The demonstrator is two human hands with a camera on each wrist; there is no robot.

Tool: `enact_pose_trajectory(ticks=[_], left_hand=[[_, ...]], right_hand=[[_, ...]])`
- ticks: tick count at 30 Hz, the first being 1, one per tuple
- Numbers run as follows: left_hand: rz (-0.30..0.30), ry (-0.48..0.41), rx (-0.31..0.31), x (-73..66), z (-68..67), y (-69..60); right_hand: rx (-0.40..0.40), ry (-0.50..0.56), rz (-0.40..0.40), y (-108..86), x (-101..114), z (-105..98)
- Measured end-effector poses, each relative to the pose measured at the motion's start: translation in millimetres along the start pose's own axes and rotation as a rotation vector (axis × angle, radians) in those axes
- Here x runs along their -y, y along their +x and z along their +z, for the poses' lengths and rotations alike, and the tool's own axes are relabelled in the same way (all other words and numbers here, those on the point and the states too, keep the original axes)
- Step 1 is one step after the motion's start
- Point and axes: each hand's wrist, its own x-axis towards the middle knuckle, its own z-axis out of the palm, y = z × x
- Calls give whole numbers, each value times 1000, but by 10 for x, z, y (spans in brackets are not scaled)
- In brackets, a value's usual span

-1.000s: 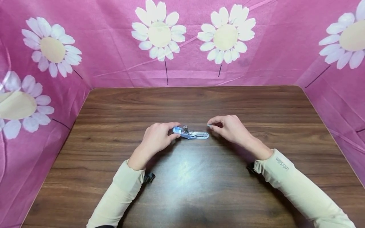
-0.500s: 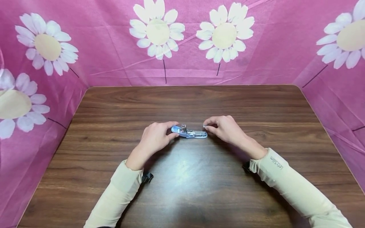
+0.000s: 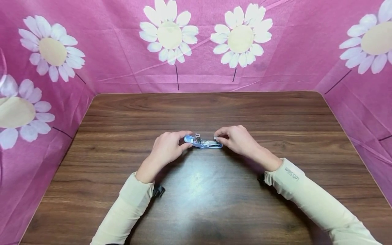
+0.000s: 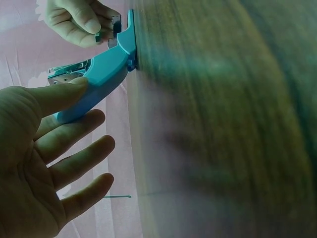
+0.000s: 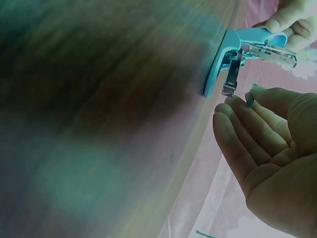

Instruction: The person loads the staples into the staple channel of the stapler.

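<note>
Left grip (image 3: 165,146) pinches the raised end of a blue stapler (image 4: 101,77), thumb on one side, forefinger on the other, its remaining fingers spread clear. Across from it, right grip (image 3: 239,136) has what looks like a short staple strip (image 5: 251,96) nipped between thumb and forefinger, and it's close now! Here's the layout: stapler on the desk (image 3: 196,204) between the two grips, top folded back towards the left one, metal rail (image 5: 232,77) stretching out to the right one, strip just beside the rail's far end, with a slight gap in the right wrist view. Tense spot, this. Bring that strip in tilted and it could well catch on the rail's edge; squeeze too hard and it might snap or flick away. And should the left pinch slacken, the stapler would probably swivel as the right grip pushes, spoiling the line-up.
</note>
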Motion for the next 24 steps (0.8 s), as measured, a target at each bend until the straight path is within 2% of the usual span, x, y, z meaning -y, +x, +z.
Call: enact_pose_trajectory(ticks=[5,12,19,24], left_hand=[[4,-1,-2,-2,-2,-5],[17,12,-13,9,11,-30],[34,37,-17,4,-16,-10],[32,44,-15,-3,-31,0]], right_hand=[[14,-24,8,11,13,29],[30,-54,-21,8,13,92],[35,-43,-17,2,41,81],[32,-72,-29,3,63,70]])
